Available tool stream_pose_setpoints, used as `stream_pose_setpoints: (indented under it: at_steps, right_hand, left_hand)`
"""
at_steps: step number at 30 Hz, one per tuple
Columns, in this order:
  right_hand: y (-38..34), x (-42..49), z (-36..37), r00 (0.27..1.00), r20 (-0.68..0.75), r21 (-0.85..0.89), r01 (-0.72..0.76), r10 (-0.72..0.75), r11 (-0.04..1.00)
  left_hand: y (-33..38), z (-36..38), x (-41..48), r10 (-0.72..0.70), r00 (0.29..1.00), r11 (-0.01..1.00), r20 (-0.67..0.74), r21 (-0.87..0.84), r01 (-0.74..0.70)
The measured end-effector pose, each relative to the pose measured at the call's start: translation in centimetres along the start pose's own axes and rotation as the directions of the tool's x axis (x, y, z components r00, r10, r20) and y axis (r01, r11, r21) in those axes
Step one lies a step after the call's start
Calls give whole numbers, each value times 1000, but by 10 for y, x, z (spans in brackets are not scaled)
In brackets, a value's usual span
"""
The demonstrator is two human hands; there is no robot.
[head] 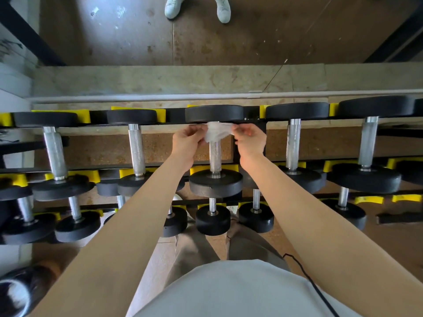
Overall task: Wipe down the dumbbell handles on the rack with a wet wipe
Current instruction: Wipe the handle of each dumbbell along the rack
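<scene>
A white wet wipe (216,133) is draped over the far end of the silver handle (215,156) of the middle dumbbell on the top row of the rack. My left hand (186,143) pinches the wipe's left side. My right hand (250,140) pinches its right side. The wipe is stretched between the two hands, just below the dumbbell's far black head (214,113). The near part of that handle is bare metal, running down to the near head (215,185).
Other black dumbbells with silver handles (136,149) (293,145) sit left and right on yellow cradles (160,114). A lower row of smaller dumbbells (212,219) lies nearer me. Another person's white shoes (196,8) stand on the floor beyond the rack.
</scene>
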State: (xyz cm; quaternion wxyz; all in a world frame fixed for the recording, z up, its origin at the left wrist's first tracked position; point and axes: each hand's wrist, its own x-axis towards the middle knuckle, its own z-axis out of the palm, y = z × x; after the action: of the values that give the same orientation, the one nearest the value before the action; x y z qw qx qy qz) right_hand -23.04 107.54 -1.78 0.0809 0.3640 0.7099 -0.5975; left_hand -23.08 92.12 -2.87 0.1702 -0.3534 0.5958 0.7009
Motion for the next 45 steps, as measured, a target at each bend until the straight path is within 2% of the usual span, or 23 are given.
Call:
stream_pose_setpoints:
  at_steps: [2, 6, 8, 11, 12, 17, 19, 21, 24, 27, 30, 32, 35, 37, 41, 43, 45]
  right_hand:
    - [5, -1, -5, 999, 39, 7, -1, 1, 1000]
    - [7, -15, -3, 946, 312, -80, 122, -91, 989]
    - [9, -13, -8, 948, 300, -121, 146, -104, 982]
    - [15, -2, -26, 976, 209, -118, 87, -61, 989]
    - [18, -1, -31, 975, 213, -127, 87, -58, 988]
    - [24, -21, -25, 890, 456, -254, 146, -15, 956]
    - [25, -21, -29, 892, 453, -304, 159, -5, 939]
    - [28, -14, -43, 920, 391, -290, 95, 28, 952]
    - [33, -9, -57, 938, 343, -292, 57, 49, 955]
    - [35, -23, -47, 892, 452, -375, 159, 31, 913]
    - [35, -29, -37, 837, 546, -471, 314, -7, 825]
    - [33, -19, -44, 854, 520, -548, 338, -5, 765]
    - [33, -5, -62, 877, 481, -667, 362, 5, 651]
    - [33, -8, -59, 855, 519, -679, 393, 26, 620]
    - [32, -26, -32, 762, 647, -607, 490, 30, 626]
    - [32, -24, -33, 780, 626, -623, 484, 20, 614]
    - [32, -14, -44, 859, 512, -678, 413, -14, 608]
  left_hand:
    - [-3, -4, -2, 47, 999, 998, -8, 31, -47]
    - [-16, -18, 0, 4, 979, 993, -203, 119, 21]
    - [-20, -21, -3, -1, 990, 987, -143, 160, 24]
    - [-19, -23, -14, -3, 998, 977, 64, 211, -11]
    - [-18, -25, -16, 4, 996, 974, 85, 223, -23]
    - [-25, -45, -18, 5, 997, 937, -77, 349, 22]
    - [-27, -49, -20, -40, 999, 915, -27, 400, 47]
    - [-25, -44, -27, -91, 991, 889, 93, 457, 39]
    - [-21, -38, -36, -81, 980, 850, 182, 527, -28]
    - [-23, -51, -29, -23, 997, 840, 77, 543, -23]
    - [-25, -59, -24, 0, 1000, 775, 6, 632, -4]
    - [-24, -52, -28, -39, 993, 749, 116, 661, -48]
    - [-22, -41, -36, -105, 937, 686, 334, 706, -175]
    - [-25, -44, -32, -63, 952, 647, 298, 739, -189]
    - [-32, -57, -21, 56, 993, 539, 102, 835, -116]
    - [-30, -56, -20, 16, 991, 551, 133, 826, -120]
    - [-26, -51, -22, -62, 968, 613, 245, 774, -157]
